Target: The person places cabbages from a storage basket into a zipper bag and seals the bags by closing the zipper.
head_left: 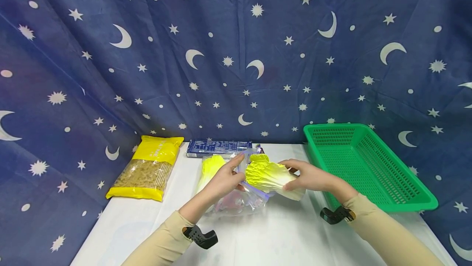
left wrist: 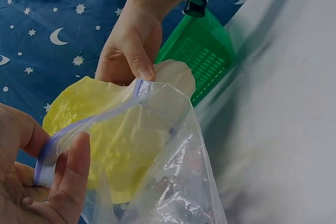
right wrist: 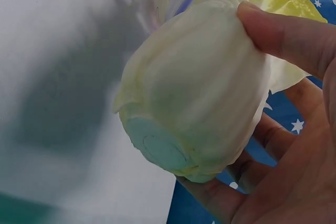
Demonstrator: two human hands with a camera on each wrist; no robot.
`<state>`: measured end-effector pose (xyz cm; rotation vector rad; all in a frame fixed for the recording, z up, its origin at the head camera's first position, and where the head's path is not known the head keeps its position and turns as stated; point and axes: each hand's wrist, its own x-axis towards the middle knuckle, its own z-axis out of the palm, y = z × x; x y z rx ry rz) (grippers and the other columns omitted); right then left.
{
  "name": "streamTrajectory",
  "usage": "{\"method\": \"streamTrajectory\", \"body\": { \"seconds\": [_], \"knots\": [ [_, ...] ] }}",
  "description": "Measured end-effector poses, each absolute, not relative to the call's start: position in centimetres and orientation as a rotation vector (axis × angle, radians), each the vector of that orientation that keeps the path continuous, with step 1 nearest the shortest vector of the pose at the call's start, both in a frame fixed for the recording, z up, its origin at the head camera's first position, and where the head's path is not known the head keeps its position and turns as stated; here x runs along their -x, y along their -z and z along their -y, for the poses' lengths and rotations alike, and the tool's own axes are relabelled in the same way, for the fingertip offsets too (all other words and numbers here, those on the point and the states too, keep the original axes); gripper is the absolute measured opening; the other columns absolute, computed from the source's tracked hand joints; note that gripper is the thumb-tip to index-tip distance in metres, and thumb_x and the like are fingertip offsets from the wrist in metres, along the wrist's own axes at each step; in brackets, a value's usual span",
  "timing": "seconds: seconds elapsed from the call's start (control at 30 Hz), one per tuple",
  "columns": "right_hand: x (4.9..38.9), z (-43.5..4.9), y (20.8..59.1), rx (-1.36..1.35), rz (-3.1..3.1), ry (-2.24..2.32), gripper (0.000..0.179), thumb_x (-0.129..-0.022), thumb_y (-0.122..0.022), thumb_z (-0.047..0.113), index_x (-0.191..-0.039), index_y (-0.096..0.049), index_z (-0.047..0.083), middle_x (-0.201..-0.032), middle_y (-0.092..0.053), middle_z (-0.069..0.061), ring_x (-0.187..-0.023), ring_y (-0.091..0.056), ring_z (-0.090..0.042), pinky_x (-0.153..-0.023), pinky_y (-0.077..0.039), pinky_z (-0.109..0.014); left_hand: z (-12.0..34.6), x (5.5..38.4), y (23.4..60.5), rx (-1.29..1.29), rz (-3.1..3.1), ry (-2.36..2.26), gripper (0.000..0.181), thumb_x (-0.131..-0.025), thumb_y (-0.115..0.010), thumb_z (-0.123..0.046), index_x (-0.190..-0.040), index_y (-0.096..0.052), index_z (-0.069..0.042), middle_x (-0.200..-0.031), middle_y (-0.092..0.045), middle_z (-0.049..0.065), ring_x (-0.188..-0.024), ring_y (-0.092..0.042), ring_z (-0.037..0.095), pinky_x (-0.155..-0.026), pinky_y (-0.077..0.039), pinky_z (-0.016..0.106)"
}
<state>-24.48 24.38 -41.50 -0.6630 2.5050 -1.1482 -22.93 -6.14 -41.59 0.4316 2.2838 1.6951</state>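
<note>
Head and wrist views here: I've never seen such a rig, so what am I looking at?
There is no robot here, only a person's bare left hand and right hand. The wide picture comes from a camera on the head, looking forward and down; the other two come from wrist cameras, each looking at its own hand's work. The left hand pinches the zip edge of a clear bag; the right hand holds a yellow-and-white cabbage, its leafy top at the bag's mouth. On the white table are also a yellow packet, a dark blue box and a green basket.
</note>
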Motion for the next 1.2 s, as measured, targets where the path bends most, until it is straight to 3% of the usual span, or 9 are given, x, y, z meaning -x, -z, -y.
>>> {"method": "streamTrajectory", "body": {
  "seconds": [0.37,0.67,1.2],
  "knots": [
    [24.8,-23.8,41.4,0.679,-2.650,0.969,0.065,-0.082,-0.085,0.029,-0.140,-0.061,0.016,-0.122,-0.061,0.001,-0.109,-0.056,-0.022,-0.096,-0.049,-0.044,6.0,22.8,41.5,-0.443,-2.257,-1.711,0.073,-0.093,-0.057,-0.006,-0.161,-0.031,-0.007,-0.169,-0.021,0.002,-0.069,-0.063,0.020,-0.071,-0.062,0.032],
    [24.5,-22.6,40.8,0.725,-2.845,0.582,0.064,-0.076,-0.086,0.040,-0.136,-0.065,0.031,-0.112,-0.062,0.010,-0.090,-0.055,-0.011,-0.072,-0.049,-0.034,5.8,23.0,41.5,-0.443,-2.258,-1.717,0.074,-0.093,-0.057,-0.006,-0.161,-0.030,-0.008,-0.169,-0.021,0.005,-0.069,-0.064,0.021,-0.072,-0.062,0.032],
    [24.4,-20.2,40.4,0.617,-2.947,0.352,0.062,-0.073,-0.083,0.048,-0.131,-0.069,0.032,-0.101,-0.060,0.007,-0.084,-0.053,-0.013,-0.068,-0.047,-0.035,5.2,23.0,41.3,-0.481,-2.256,-1.700,0.074,-0.091,-0.057,-0.003,-0.160,-0.032,-0.007,-0.168,-0.023,0.007,-0.068,-0.061,0.022,-0.070,-0.062,0.033]
  ]
}}
